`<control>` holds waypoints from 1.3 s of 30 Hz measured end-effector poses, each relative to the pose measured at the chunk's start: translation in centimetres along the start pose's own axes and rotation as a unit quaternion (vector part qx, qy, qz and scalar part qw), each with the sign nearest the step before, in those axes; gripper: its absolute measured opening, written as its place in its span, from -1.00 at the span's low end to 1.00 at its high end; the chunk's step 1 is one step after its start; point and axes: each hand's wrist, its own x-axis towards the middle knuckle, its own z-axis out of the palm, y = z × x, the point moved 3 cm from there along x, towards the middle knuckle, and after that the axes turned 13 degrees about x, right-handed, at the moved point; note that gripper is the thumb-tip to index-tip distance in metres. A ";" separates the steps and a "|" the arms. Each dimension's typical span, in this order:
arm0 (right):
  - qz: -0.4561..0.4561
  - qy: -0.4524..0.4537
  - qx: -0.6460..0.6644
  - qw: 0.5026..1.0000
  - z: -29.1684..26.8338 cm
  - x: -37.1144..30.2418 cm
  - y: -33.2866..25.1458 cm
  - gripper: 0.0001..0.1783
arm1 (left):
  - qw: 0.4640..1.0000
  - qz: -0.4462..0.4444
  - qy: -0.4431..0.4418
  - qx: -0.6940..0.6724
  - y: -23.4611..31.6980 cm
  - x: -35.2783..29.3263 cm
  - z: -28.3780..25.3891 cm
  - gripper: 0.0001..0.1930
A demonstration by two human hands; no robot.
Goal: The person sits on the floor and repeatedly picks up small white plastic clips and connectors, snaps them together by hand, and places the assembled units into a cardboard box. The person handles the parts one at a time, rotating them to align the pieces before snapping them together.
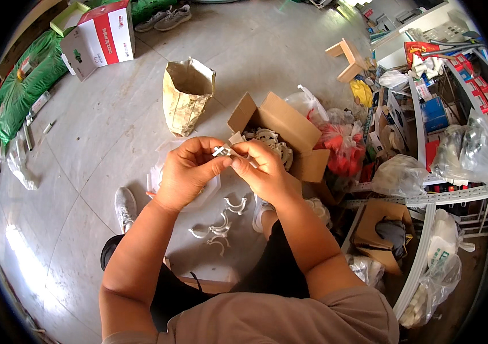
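Close together in front of me, my left hand and my right hand are both closed, thumbs and fingertips meeting around a small white plastic part. The fingers hide most of it, so its full shape is unclear. Below the hands, several white curved pipe clamps lie on the floor between my feet. Partly covered by my left hand and wrist is a clear plastic tub or bag. Just beyond my right hand stands an open cardboard box with many white plastic pieces inside.
A tall yellowish paper sack stands open beyond my hands. To the right are crowded shelves with bagged goods, red plastic bags and a small wooden stool. At far left sit a red-and-white carton and green sacks.
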 end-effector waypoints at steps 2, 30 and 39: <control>0.025 0.019 0.021 0.999 0.0 0.1 -0.1 -0.80 | 1.000 0.000 -0.012 -0.001 -0.1 0.0 0.1 -0.74; 0.075 0.010 0.244 0.967 1.6 -0.1 -0.1 -0.87 | 0.993 -0.119 -0.002 0.021 0.3 -0.5 -1.4 -0.82; -0.150 0.024 -0.013 0.988 0.4 0.4 -2.0 -0.82 | 0.991 -0.127 -0.026 0.012 -0.1 -0.2 -1.7 -0.92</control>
